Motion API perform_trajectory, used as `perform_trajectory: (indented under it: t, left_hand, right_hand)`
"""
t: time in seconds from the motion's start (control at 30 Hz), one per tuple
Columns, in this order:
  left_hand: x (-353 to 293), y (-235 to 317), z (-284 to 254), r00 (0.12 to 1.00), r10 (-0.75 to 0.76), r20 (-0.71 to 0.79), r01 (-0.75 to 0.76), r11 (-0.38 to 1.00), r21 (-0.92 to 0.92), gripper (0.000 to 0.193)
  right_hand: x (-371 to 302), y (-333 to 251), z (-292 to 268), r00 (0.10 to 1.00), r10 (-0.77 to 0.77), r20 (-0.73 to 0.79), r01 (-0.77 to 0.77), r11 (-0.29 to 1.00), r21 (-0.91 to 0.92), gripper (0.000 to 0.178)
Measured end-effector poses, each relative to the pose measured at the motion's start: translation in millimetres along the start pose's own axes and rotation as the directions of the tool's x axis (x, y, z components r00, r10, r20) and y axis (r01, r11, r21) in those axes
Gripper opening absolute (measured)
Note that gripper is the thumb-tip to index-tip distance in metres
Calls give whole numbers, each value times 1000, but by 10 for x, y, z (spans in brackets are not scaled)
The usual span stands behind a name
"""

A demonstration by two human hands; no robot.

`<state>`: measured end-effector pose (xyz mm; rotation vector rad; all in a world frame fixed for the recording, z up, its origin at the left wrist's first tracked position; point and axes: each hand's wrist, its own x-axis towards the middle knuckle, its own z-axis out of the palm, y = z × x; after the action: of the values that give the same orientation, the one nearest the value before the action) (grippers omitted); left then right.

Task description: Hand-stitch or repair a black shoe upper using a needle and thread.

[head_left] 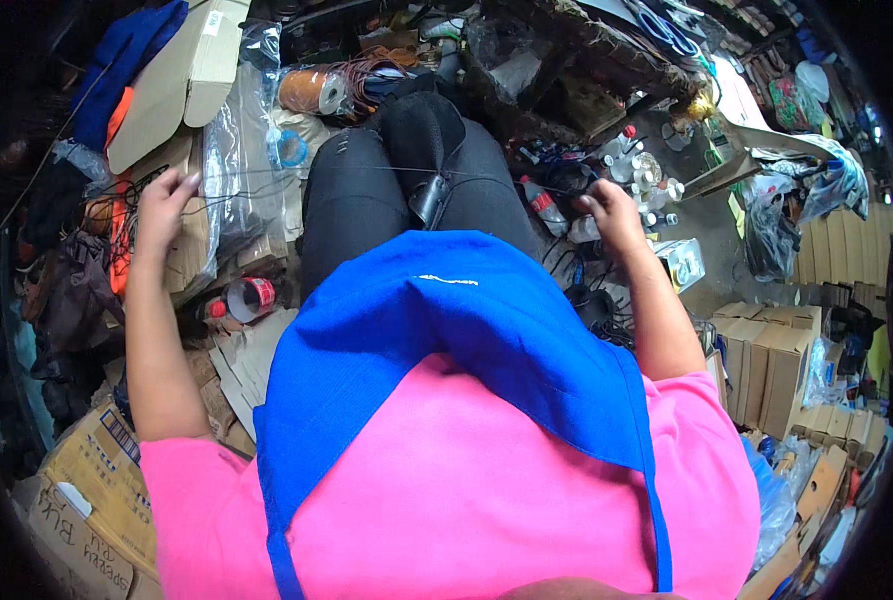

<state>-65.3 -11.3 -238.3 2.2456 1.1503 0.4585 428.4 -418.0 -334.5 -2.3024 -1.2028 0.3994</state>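
Observation:
A thin dark thread (366,168) runs nearly taut across my lap, from one hand to the other. My left hand (169,208), out at the left, pinches one end of it. At the right my right hand (614,212) is closed on the other end, its fingers curled. Between my thighs is clamped a black item (423,125) that looks like a shoe, with a glossy dark part (428,200) toward me. The thread crosses it; whether it passes through the material I cannot tell. A blue apron (436,270) covers my lap's near side.
Left of my legs lie clear plastic sheets (236,170), cardboard (176,85) and a bottle with a red label (251,298). An orange spool (311,90) lies beyond. Several small bottles (641,175) stand at the right, with cardboard boxes (766,355) nearer me.

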Motion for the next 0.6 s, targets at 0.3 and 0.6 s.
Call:
perform_trajectory:
  t: [0.3, 0.6]
  left_hand:
    - [101, 1566, 993, 867, 494, 70, -494, 869, -14, 44]
    - [573, 2127, 1738, 629, 449, 635, -578, 816, -4, 32]
  right_hand:
    - [191, -710, -66, 988, -104, 117, 88, 987, 134, 25]
    - [570, -1452, 329, 925, -335, 178, 268, 909, 321, 12]
